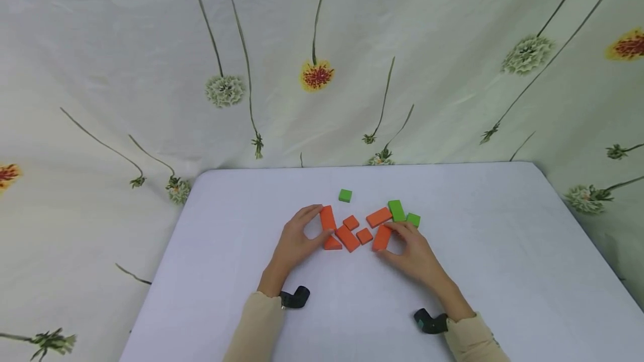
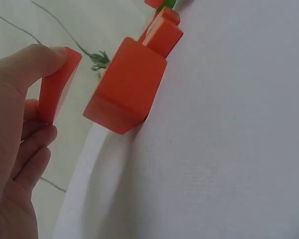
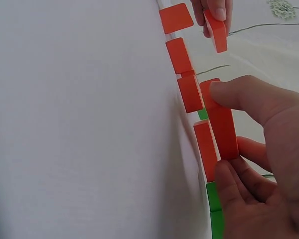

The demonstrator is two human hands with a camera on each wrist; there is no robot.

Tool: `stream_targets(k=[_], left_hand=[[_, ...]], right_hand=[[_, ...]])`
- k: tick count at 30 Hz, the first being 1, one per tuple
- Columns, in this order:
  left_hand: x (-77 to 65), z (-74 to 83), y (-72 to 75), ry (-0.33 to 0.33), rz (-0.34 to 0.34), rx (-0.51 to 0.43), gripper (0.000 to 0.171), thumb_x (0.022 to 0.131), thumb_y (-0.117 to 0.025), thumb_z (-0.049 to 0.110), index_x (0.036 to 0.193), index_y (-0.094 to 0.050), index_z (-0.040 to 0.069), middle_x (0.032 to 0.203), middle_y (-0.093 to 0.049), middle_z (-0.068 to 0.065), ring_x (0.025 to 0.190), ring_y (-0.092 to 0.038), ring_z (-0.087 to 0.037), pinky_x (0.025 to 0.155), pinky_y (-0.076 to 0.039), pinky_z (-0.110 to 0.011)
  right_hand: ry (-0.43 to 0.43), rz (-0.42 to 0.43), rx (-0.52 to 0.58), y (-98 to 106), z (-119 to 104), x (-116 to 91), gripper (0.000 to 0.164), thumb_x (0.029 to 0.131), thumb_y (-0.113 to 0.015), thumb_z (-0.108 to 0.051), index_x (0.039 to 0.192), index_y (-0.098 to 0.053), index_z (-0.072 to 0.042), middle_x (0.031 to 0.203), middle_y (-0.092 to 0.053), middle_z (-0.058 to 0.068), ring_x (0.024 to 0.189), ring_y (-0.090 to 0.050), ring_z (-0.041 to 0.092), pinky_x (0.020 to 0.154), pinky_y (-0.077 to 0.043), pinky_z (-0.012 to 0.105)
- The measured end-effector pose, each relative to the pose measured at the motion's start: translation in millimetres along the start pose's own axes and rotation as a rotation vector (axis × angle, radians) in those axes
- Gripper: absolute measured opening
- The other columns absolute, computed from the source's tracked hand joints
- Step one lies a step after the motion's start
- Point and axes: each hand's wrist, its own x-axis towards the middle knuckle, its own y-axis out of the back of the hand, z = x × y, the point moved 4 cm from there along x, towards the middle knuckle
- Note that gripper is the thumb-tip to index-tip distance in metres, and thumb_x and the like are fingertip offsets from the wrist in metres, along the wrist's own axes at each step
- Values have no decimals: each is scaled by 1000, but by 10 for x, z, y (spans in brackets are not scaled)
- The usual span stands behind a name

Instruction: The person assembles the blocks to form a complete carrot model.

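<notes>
My left hand (image 1: 297, 242) pinches an orange rectangular block (image 2: 61, 89) between thumb and fingers, at the left end of a group of blocks. An orange rectangular block (image 3: 222, 127) is gripped by the thumb and fingertips of my right hand (image 1: 418, 255), at the group's right side. Both held blocks appear raised off the table in the wrist views. Between the hands lie a longer orange block (image 1: 347, 238) and two small orange blocks, one farther back (image 1: 351, 222) and one nearer (image 1: 364, 236). Another orange piece (image 1: 332, 243) sits below the left thumb, partly hidden.
Behind the right hand's block lies an orange block (image 1: 379, 217), close to a long green block (image 1: 396, 210) and a small green one (image 1: 413, 219). Farther back is a small green block (image 1: 345, 195). The white table (image 1: 226, 211) meets a flowered cloth (image 1: 161, 60) behind.
</notes>
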Motion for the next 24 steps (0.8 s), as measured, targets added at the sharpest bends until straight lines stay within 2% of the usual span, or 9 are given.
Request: stream_targets(k=[6,11,16,24], left_hand=[[-201,185,-24,-85,7,9,61,85,-86,24,139,-64,6,141,-62,-9,134,-58,-28,107,-53,-43],[-388,291,-61,-136,14,10,61,82,-88,19,138,-65,7,139,-64,-9,131,-60,-26,104,-55,-43],[-558,312,-146,-140,-13,1,62,81,-90,19,137,-65,9,137,-64,-7,130,-61,-25,104,-55,-43],[-755,263,-246,-125,-64,-6,62,80,-91,22,136,-67,12,136,-64,-1,128,-61,-19,104,-55,-38]], right_hand=[[69,-13,45,19,-21,-38,57,79,-89,-11,132,-65,-7,126,-63,7,110,-64,25,96,-59,44],[91,-56,71,4,-30,-74,60,79,-89,-9,134,-64,-9,130,-62,6,113,-64,23,99,-59,43],[97,-92,103,-21,-35,-115,62,79,-89,-9,136,-63,-11,130,-61,3,115,-64,21,100,-58,41],[187,-144,155,-124,-82,-178,63,79,-89,-7,136,-62,-10,130,-62,2,115,-64,20,101,-57,34]])
